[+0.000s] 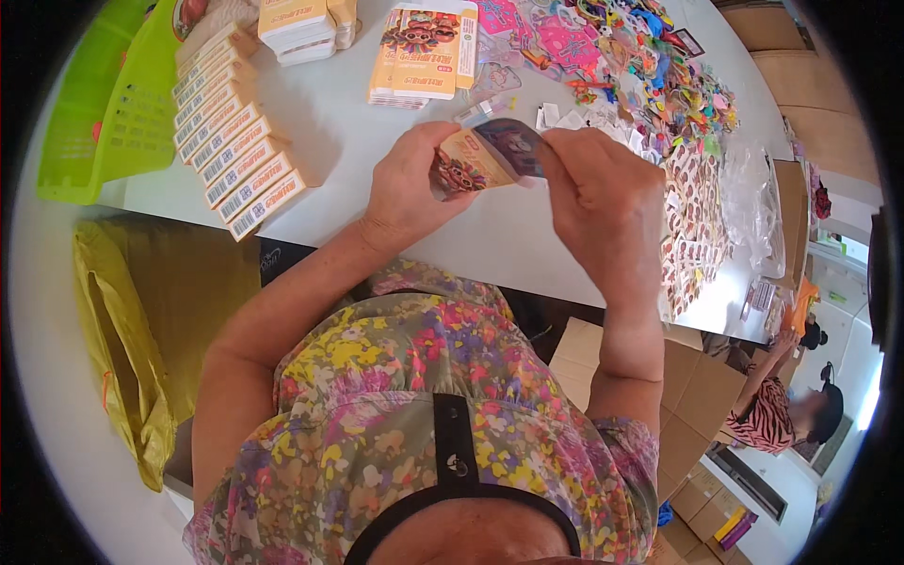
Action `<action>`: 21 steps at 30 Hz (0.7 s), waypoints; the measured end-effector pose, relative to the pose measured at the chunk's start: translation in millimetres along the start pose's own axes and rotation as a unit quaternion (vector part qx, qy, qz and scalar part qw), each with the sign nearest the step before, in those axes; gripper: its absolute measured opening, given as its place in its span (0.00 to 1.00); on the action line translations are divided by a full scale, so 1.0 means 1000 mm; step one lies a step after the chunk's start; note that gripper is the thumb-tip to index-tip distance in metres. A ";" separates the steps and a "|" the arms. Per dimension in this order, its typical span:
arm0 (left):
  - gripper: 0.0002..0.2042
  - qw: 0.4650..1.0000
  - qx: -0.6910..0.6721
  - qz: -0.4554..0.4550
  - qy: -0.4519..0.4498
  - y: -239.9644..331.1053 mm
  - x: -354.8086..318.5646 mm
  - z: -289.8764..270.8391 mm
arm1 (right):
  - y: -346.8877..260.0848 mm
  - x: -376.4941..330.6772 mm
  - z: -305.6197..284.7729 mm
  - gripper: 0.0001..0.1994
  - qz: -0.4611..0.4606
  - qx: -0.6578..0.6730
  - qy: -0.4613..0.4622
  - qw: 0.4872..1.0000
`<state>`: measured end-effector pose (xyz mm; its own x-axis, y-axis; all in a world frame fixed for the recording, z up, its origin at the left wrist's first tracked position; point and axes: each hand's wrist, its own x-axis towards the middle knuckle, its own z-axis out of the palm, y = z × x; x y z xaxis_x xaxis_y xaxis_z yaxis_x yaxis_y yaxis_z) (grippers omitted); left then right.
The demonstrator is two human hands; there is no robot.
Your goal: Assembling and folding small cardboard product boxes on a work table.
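Observation:
My left hand (407,184) is closed around a small yellow-orange printed box (473,160), held tilted just above the table. Between the fingertips of my right hand (605,186) is a dark, glossy flat card (508,143) with a picture on it. Its near edge meets the open end of the box; whether it reaches inside I cannot tell. Beyond my hands lies a stack of flattened printed boxes (419,58). Close to my left hand, a row of filled-out yellow boxes (235,137) leans in a line. A small clear packet (485,110) lies behind the held box.
Heaps of colourful small trinkets (650,56) and scattered stickers (692,221) cover the table's right side. A green plastic basket (141,118) stands at the left, above a yellow bag (118,348). Cardboard (697,386) lies below right. Another person (777,414) works at the far right.

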<state>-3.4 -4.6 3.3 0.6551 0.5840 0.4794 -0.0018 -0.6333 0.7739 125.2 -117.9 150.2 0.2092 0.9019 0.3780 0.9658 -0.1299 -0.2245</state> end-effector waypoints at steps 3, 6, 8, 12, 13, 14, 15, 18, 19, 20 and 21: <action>0.33 0.998 -0.028 -0.059 0.006 0.002 -0.001 0.001 | -0.006 -0.005 0.021 0.03 -0.001 -0.018 0.003 1.000; 0.34 1.000 0.004 -0.015 0.001 0.000 0.000 0.000 | 0.004 -0.012 0.041 0.03 0.022 0.031 -0.007 0.999; 0.34 1.000 -0.015 -0.025 -0.002 -0.003 -0.001 0.002 | 0.007 -0.010 0.038 0.03 0.094 0.164 0.002 0.982; 0.35 1.000 0.006 -0.018 0.006 -0.002 0.000 0.001 | 0.005 -0.013 0.040 0.04 0.092 0.161 0.058 0.981; 0.35 1.000 0.010 -0.012 0.010 -0.001 0.001 0.001 | 0.005 -0.014 0.042 0.06 0.061 0.069 0.055 0.994; 0.35 1.000 0.014 -0.007 0.013 -0.001 0.001 0.001 | 0.004 -0.015 0.044 0.08 0.029 -0.023 0.051 0.998; 0.35 1.000 0.015 -0.007 0.013 0.000 0.001 0.001 | 0.004 -0.014 0.045 0.08 0.029 -0.022 0.050 0.998; 0.35 0.999 0.015 -0.044 0.007 0.001 0.001 -0.001 | 0.004 -0.007 0.042 0.09 0.046 -0.032 0.037 0.998; 0.35 0.999 0.030 -0.023 0.011 -0.001 0.001 -0.001 | 0.007 -0.006 0.039 0.09 0.034 -0.020 0.063 0.997; 0.35 0.999 0.044 -0.002 0.014 -0.001 0.001 0.000 | 0.009 -0.006 0.037 0.09 0.023 -0.008 0.089 0.996; 0.35 0.999 0.044 -0.001 0.014 -0.001 0.001 -0.001 | 0.011 -0.006 0.040 0.09 0.023 -0.009 0.090 0.996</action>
<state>-3.4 -3.5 3.5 0.6335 0.5990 0.4899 0.0667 -0.6730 0.7366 128.0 -108.0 110.0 0.2749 0.8072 0.5223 0.9570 -0.1771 -0.2299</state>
